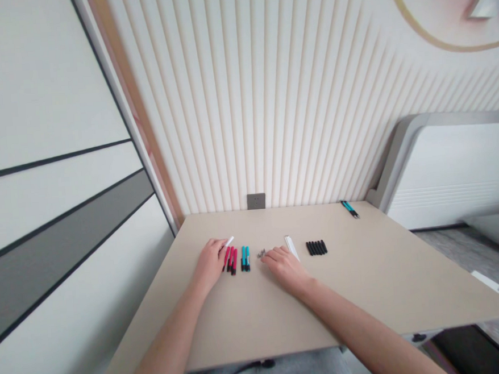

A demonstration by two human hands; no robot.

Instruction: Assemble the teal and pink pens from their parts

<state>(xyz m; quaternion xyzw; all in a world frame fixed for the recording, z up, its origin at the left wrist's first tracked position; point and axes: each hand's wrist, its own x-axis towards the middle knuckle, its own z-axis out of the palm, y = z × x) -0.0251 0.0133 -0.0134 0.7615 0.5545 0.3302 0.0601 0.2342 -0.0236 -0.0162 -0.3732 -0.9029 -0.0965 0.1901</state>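
Note:
My left hand [211, 260] rests on the beige table [367, 281] with its fingers curled round a white pen [229, 241], right beside a small row of red pens [230, 259]. Two blue pens [245, 258] lie just right of the red ones. My right hand [284, 264] lies on the table with its fingers bent, the fingertips at a small grey metal piece [261, 254]. A white pen part [292, 246] lies along the far side of that hand. Several black pens [316, 247] sit in a row further right.
A single blue and black pen [349, 208] lies near the table's far right corner. A grey wall socket [256, 201] sits at the table's back edge below the ribbed wall. A white and grey padded bed end [445, 167] stands to the right.

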